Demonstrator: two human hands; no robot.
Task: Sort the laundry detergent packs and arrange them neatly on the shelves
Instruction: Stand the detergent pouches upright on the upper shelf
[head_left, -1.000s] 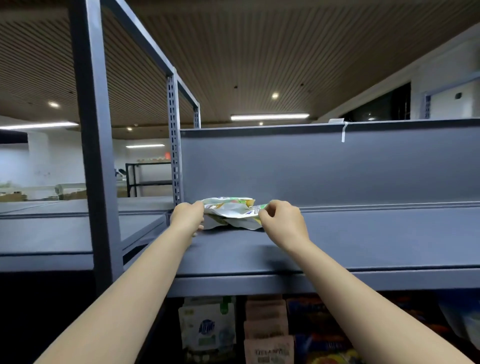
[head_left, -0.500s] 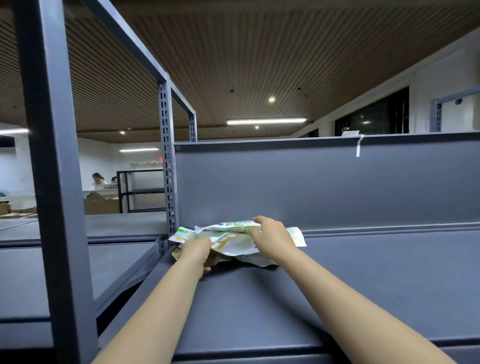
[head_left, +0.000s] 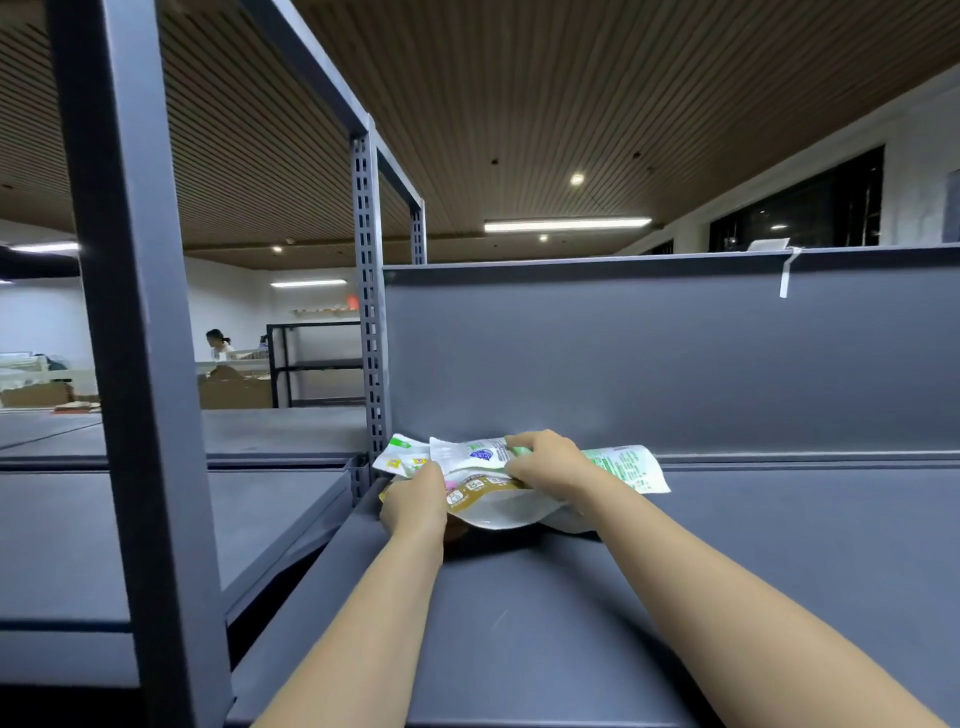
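Observation:
A small pile of flat detergent packs lies in the back left corner of the grey top shelf (head_left: 753, 571). The upper packs are white and green (head_left: 628, 465); a white pack with a gold band (head_left: 498, 506) lies under them. My left hand (head_left: 415, 506) grips the left front edge of the pile. My right hand (head_left: 548, 462) rests on top with fingers curled over the upper white and green pack. Both hands hide the middle of the pile.
A grey back panel (head_left: 675, 358) closes the shelf behind the pile. Perforated uprights (head_left: 370, 312) and a thick post (head_left: 140, 364) stand to the left. A neighbouring shelf (head_left: 156, 519) adjoins on the left. A person (head_left: 218, 343) sits far off.
My head has risen and come closer, so the lower shelf of packs has dropped out of view. The pile has spread flatter, and my right hand has moved onto its top.

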